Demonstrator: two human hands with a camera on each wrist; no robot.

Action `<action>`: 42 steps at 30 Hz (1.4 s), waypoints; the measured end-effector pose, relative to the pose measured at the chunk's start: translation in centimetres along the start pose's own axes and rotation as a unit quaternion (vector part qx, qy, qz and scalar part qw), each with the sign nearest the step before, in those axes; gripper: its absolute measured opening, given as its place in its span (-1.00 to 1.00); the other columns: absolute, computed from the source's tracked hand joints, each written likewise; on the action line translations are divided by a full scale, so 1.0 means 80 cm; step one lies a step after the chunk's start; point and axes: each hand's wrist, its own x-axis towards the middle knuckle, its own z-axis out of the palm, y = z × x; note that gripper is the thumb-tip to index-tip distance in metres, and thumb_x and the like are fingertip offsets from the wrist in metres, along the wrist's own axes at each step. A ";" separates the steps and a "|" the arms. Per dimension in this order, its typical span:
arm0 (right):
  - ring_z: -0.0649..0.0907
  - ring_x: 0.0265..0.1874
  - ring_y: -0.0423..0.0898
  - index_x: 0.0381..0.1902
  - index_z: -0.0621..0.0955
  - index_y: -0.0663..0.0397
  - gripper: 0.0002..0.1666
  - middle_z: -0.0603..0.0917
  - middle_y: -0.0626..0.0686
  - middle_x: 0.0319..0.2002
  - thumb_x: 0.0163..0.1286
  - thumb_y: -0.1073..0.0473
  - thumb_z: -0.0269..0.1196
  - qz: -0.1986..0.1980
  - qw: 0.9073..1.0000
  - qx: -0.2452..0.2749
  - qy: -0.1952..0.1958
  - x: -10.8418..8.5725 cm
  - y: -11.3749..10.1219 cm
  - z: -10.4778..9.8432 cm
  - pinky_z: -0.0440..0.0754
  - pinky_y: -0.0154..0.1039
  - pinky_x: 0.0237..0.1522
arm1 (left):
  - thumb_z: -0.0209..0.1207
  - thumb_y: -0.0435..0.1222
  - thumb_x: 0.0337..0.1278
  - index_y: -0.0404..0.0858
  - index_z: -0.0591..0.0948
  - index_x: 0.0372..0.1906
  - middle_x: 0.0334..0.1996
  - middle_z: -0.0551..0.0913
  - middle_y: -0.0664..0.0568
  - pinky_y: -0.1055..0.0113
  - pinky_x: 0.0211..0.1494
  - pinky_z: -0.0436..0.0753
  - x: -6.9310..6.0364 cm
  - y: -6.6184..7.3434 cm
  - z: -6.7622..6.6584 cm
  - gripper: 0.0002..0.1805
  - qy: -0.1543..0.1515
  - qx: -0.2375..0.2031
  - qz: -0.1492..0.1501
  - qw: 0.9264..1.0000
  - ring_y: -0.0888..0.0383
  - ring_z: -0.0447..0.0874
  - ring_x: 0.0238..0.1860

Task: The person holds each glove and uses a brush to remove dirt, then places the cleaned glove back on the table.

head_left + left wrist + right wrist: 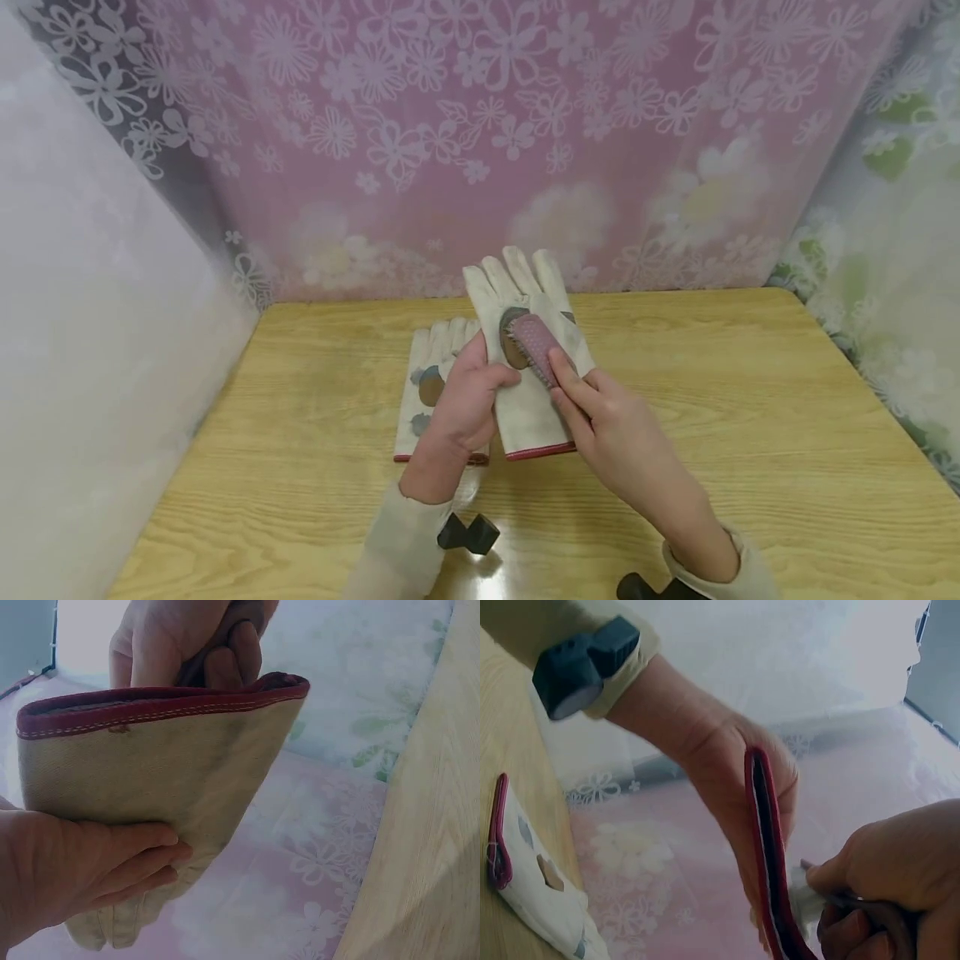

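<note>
Behind the left hand (467, 402), another glove (424, 402).

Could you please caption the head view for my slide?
Left hand holds a glove; right hand holds a brush to it.

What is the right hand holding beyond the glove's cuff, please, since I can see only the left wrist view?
Observer: The right hand holds a pink bristled brush.
Operator: Thank you; which part of the glove is the brush at?
Observer: Its bristles are at a grey-and-brown patch on the held glove.
Operator: Could you also tell me whether there is another glove nearby?
Observer: Yes, a second glove lies on the table.
</note>
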 end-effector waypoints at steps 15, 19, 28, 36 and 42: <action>0.34 -0.56 -0.29 0.43 0.42 -0.08 -0.42 0.54 -0.11 -0.36 0.47 0.18 0.19 0.106 0.985 0.020 -0.137 -0.009 -0.014 -0.047 0.35 -0.36 -0.51 | -0.27 -0.62 0.20 -0.18 -0.09 0.58 0.49 0.13 -0.25 0.06 0.37 0.43 0.002 -0.009 -0.006 -0.17 0.028 -0.031 -0.002 0.999 -0.22 0.19 0.44; 0.44 -0.47 -0.24 0.41 0.45 -0.11 -0.42 0.67 -0.01 -0.15 0.46 0.20 0.21 0.098 0.991 0.020 -0.094 -0.010 -0.010 -0.042 0.41 -0.34 -0.46 | -0.27 -0.62 0.18 -0.17 -0.06 0.58 0.48 0.16 -0.26 0.11 0.31 0.49 0.001 -0.010 -0.004 -0.17 0.028 -0.020 -0.002 0.999 -0.22 0.22 0.43; 0.31 -0.62 -0.27 0.31 0.54 0.12 -0.36 0.59 0.08 -0.41 0.25 0.42 0.32 0.032 0.995 0.007 0.093 -0.002 -0.001 0.004 0.33 -0.40 -0.64 | -0.31 -0.65 0.11 0.06 -0.14 0.59 0.50 0.19 -0.11 0.25 0.16 0.59 -0.012 -0.017 0.034 -0.05 -0.052 0.044 0.011 0.998 -0.10 0.36 0.37; 0.25 -0.61 -0.32 0.33 0.52 0.10 -0.35 0.47 -0.04 -0.49 0.27 0.39 0.33 0.006 0.999 0.019 0.035 0.001 -0.004 0.002 0.30 -0.43 -0.62 | -0.29 -0.65 0.12 -0.20 -0.10 0.58 0.49 0.15 -0.23 0.13 0.31 0.48 -0.006 0.006 0.011 -0.14 0.020 -0.001 0.044 0.999 -0.14 0.25 0.43; 0.19 -0.61 -0.33 0.34 0.52 0.07 -0.39 0.40 -0.12 -0.50 0.32 0.33 0.31 -0.008 0.999 0.021 -0.042 -0.001 -0.008 0.008 0.28 -0.44 -0.58 | -0.35 -0.68 0.15 -0.22 -0.17 0.58 0.53 0.01 -0.19 0.00 0.48 0.21 -0.002 0.023 -0.025 -0.14 0.049 -0.033 0.084 0.995 -0.12 0.03 0.51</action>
